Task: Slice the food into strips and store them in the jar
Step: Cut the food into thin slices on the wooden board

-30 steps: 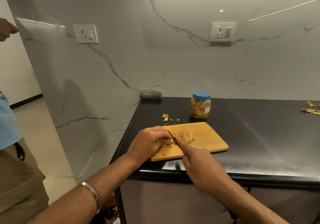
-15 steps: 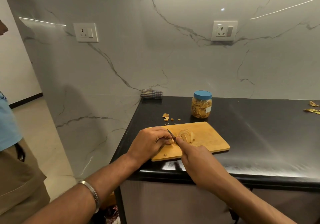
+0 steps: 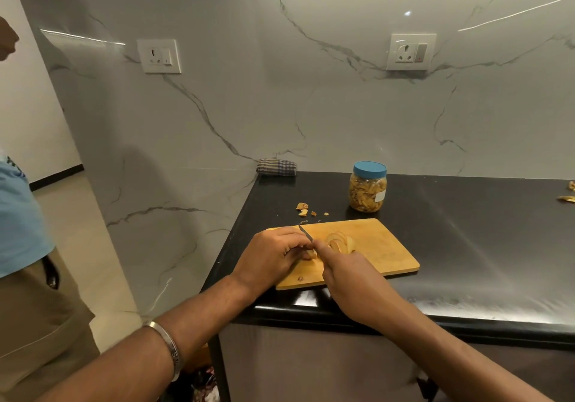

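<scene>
Since half a second ago our hands have barely shifted: our left hand (image 3: 271, 255) curls over the pale food piece (image 3: 309, 254) on the wooden cutting board (image 3: 382, 247) at lower centre, our right hand (image 3: 351, 280) grips the small dark knife (image 3: 306, 233), cut slices (image 3: 340, 241) beside, and the blue-lidded plastic jar (image 3: 368, 186) stands behind.

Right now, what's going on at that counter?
A person is slicing food on a wooden cutting board. The left hand holds the piece steady while the right hand works a small knife through it. Cut slices lie fanned beside the blade. The blue-lidded jar, lid on and already holding strips, stands behind the board.
</scene>
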